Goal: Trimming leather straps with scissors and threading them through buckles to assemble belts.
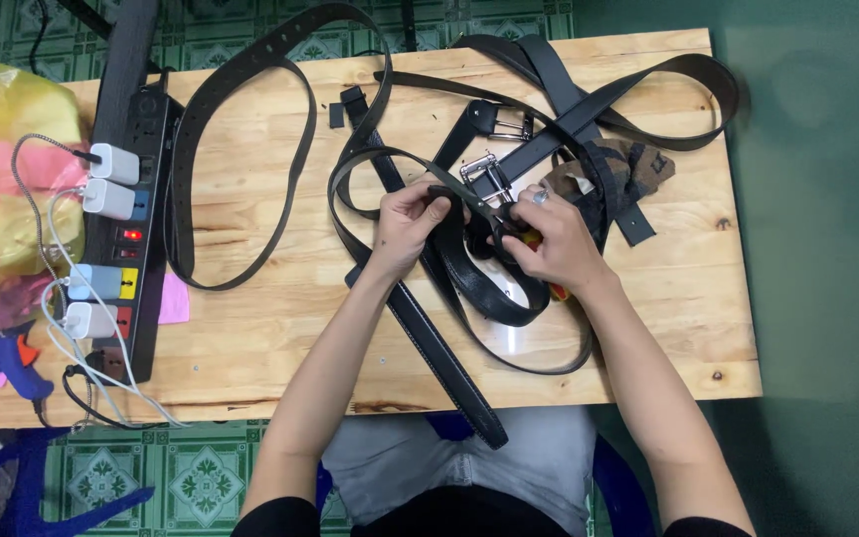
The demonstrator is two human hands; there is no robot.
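Left hand (408, 221) pinches black belt (469, 261); right hand (547, 242) grips it too, with orange-handled tool (557, 290), on table (251, 328).

Belt (449, 204) pinched between left hand (405, 224) and right hand (549, 244): black, leather-like, smooth, faint sheen; buckle (484, 174) just above the hands: bright polished metal; table (251, 328) beneath: pale wood, visible grain and knots, satin finish; power strip (136, 199) far left of the left hand: black matt plastic, white glossy chargers (111, 164); patterned cloth (628, 164) beyond the right hand: soft, matt.
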